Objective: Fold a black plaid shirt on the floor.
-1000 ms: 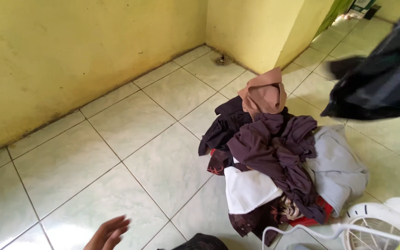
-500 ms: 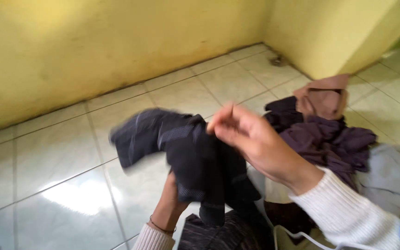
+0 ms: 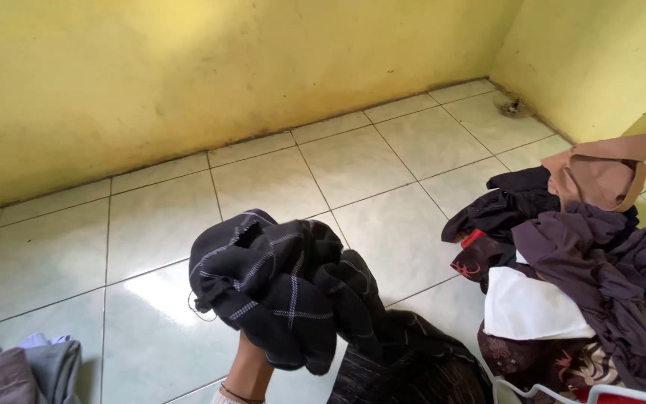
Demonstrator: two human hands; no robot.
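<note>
My left hand [image 3: 249,363] rises from the bottom edge, a thin bracelet at the wrist. Its fingers are hidden inside a dark checked cloth [image 3: 278,284], which it holds bunched up above the tiled floor [image 3: 158,224]. More of the same dark fabric hangs down and lies at the bottom centre [image 3: 413,366]. My right hand is out of view. A pile of clothes [image 3: 577,262] lies to the right, with a tan garment [image 3: 600,172] on top, purple and black pieces below, and a white folded piece [image 3: 525,307].
Yellow walls [image 3: 188,75] meet at a corner in the far right. A floor drain [image 3: 514,106] sits near that corner. Grey folded clothes [image 3: 31,370] lie at the bottom left. A white wire rim [image 3: 562,393] shows at the bottom right.
My right hand has let go of the dark cloth and left the view. The left hand now holds the cloth bunched up alone. The view has shifted left.
</note>
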